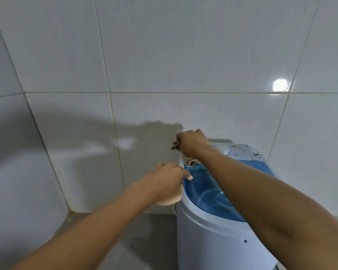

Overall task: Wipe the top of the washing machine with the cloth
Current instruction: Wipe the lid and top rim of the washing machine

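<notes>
A small white washing machine [213, 240] with a see-through blue lid [207, 191] stands at the lower right against the tiled wall. Its white control panel [240, 151] with a round dial runs along the back. My right hand [192, 142] is shut on a crumpled brown cloth [189, 160] and presses it onto the machine's back left corner. My left hand [165, 183] grips the machine's left rim, with the thumb resting on the lid's edge. My right forearm crosses over the lid and hides part of it.
White glossy wall tiles [164, 55] rise right behind and to the left of the machine, meeting in a corner at the left. A grey floor [144, 240] lies to the left of the machine.
</notes>
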